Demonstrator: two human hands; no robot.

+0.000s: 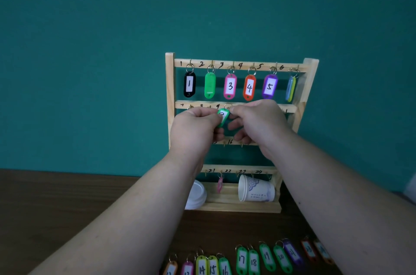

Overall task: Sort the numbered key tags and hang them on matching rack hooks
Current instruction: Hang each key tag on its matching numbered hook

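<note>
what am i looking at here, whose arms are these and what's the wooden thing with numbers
One camera, worn on a person's head, looks forward and down, so both bare arms are theirs; there is no machine. The wooden rack stands on a dark table and has numbered hooks; coloured tags already hang along its top row. The left hand and right hand together pinch a green tag at the second row. More numbered tags lie in a line on the table nearest the camera. A paper cup lies tipped at the rack's base.
</note>
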